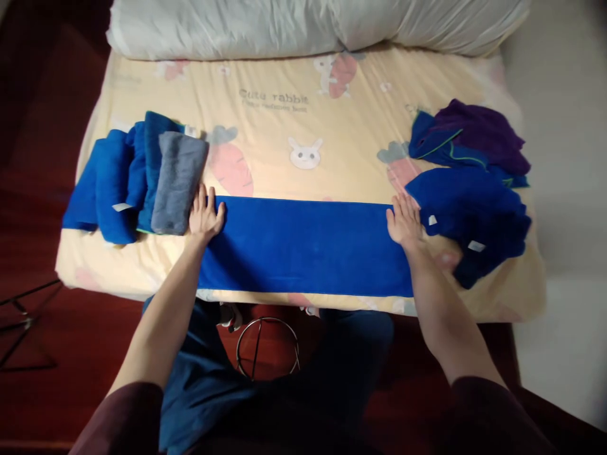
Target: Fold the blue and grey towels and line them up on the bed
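Observation:
A blue towel (308,246) lies in a long flat strip along the front of the bed, its long sides running left to right. On its left end rests my left hand (205,215), palm down with fingers spread, close beside a folded grey towel (179,183). My right hand (404,220) lies flat at the opposite end, fingers stretched forward, touching the edge of the strip. Just right of it is a crumpled blue towel (474,215) with white tags. Neither hand grips anything.
Several folded blue towels (111,183) stand in a row at the left. A purple towel (484,136) with green-edged blue cloth is heaped at the back right. A rolled pale quilt (313,25) spans the back of the bed (270,151). A wall (559,189) borders the right side.

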`<state>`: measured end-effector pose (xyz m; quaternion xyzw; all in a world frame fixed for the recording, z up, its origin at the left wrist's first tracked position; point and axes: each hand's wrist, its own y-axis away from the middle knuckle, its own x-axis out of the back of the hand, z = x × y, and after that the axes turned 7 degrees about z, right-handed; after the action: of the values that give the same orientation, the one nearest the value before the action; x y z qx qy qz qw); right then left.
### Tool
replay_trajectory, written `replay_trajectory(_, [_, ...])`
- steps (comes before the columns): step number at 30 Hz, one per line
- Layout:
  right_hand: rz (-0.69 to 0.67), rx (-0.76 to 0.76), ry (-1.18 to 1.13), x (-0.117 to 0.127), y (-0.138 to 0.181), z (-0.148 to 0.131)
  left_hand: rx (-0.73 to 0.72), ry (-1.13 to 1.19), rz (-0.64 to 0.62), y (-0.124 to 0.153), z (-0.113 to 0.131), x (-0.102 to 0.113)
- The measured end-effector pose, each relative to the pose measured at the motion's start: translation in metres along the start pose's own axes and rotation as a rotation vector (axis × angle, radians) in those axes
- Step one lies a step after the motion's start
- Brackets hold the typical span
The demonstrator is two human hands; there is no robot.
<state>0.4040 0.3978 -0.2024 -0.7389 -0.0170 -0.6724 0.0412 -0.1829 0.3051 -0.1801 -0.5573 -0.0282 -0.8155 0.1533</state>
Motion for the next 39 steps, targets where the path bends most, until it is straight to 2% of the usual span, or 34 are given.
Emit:
replay_trajectory(2, [0.037,-0.035,0.005,0.014,0.003,-0.029,-0.010,0.011,0.031,0.014,0.023,0.009])
replay_trajectory(5, [0.164,0.044,-0.054,0.031,0.036,-0.107,-0.089,0.027,0.074,0.059,0.075,0.010])
replay_trajectory(7, [0.166,0.156,-0.140,0.031,0.075,-0.168,-0.158,0.048,0.048,0.101,0.111,-0.003])
replay_trajectory(9, [0.097,0.265,-0.241,0.021,0.118,-0.219,-0.233,0.084,-0.021,0.140,0.139,-0.023])
replay_trajectory(11, [0.031,0.279,-0.324,0.006,0.151,-0.251,-0.254,0.109,-0.073,0.169,0.156,-0.043])
replay_trajectory(14, [-0.022,0.219,-0.382,-0.011,0.170,-0.266,-0.242,0.126,-0.092,0.186,0.163,-0.061])
replay_trajectory(16, [-0.031,0.212,-0.395,-0.014,0.169,-0.265,-0.246,0.136,-0.084,0.185,0.162,-0.063])
replay_trajectory(19, [-0.017,0.235,-0.405,-0.009,0.164,-0.258,-0.282,0.151,-0.080,0.179,0.154,-0.056])
replay_trajectory(21, [-0.009,0.258,-0.404,-0.005,0.163,-0.248,-0.305,0.138,-0.080,0.176,0.136,-0.044])
replay_trajectory(23, [-0.006,0.268,-0.377,-0.002,0.163,-0.228,-0.264,0.091,-0.063,0.174,0.104,-0.027])
replay_trajectory(25, [0.000,0.239,-0.322,0.001,0.162,-0.193,-0.131,0.025,-0.022,0.173,0.063,-0.006])
replay_trajectory(27, [0.009,0.181,-0.250,0.004,0.161,-0.147,-0.002,-0.016,-0.007,0.173,0.024,0.015])
replay_trajectory(30, [0.037,0.056,-0.138,0.009,0.162,-0.073,0.114,-0.022,0.001,0.172,-0.011,0.034])
replay_trajectory(32, [0.059,-0.017,-0.086,0.011,0.164,-0.036,0.135,-0.032,0.008,0.171,-0.017,0.036])
replay_trajectory(34, [0.072,-0.038,-0.057,0.012,0.167,-0.015,0.129,-0.057,0.017,0.171,-0.016,0.033])
replay_trajectory(39, [0.085,-0.035,-0.027,0.007,0.166,-0.007,0.116,-0.101,0.036,0.170,-0.015,0.025])
